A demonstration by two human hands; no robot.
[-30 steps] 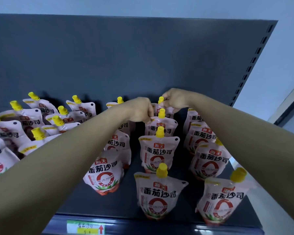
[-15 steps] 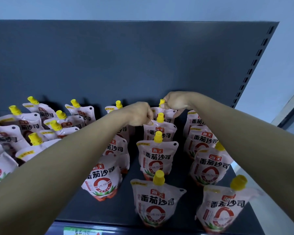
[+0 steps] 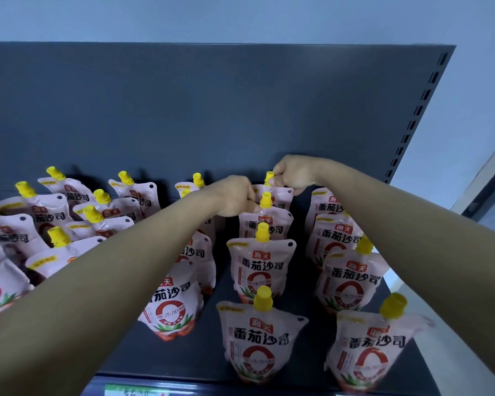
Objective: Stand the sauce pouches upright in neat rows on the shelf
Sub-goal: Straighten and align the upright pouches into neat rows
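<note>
White sauce pouches with yellow caps stand on a dark grey shelf [image 3: 200, 358]. In the middle row, my right hand [image 3: 293, 172] pinches the yellow cap of the rearmost pouch [image 3: 279, 192]. My left hand [image 3: 235, 200] grips the top left corner of the second pouch from the back [image 3: 265, 224]. In front of them stand an upright pouch [image 3: 260, 267] and the front pouch [image 3: 262, 341]. Another row of upright pouches [image 3: 350, 278] stands on the right. Part of a row under my left forearm is hidden.
On the left, several pouches [image 3: 95, 212] lean at different angles in a loose cluster. The shelf's dark back panel [image 3: 212, 110] rises right behind the rows. A slotted upright [image 3: 417, 110] bounds the right side. A price label [image 3: 132, 391] sits on the front edge.
The view has tilted up a little, so the pouches and both hands sit lower in the picture. Both hands stay at the back of the middle row, holding the same two pouches.
</note>
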